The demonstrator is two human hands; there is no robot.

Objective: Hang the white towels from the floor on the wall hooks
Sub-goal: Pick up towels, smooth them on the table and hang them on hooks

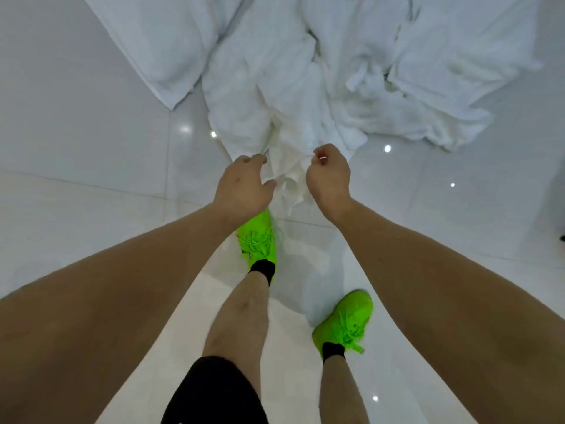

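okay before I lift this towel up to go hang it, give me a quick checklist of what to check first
1. Right hand closed on the towel: ok, fingers are curled around a bunched edge.
2. Left hand gripping it too: cannot tell, the fingers look spread at the cloth rather than closed.
3. Towel free of the rest of the pile: not ok, it runs straight back into the heap.
4. Feet off the cloth: cannot tell, the towel's hanging end hides the toe of the forward green shoe.
5. Floor around the feet clear for stepping: ok, bare glossy tile.
6. Wall hooks located: cannot tell, none in view.
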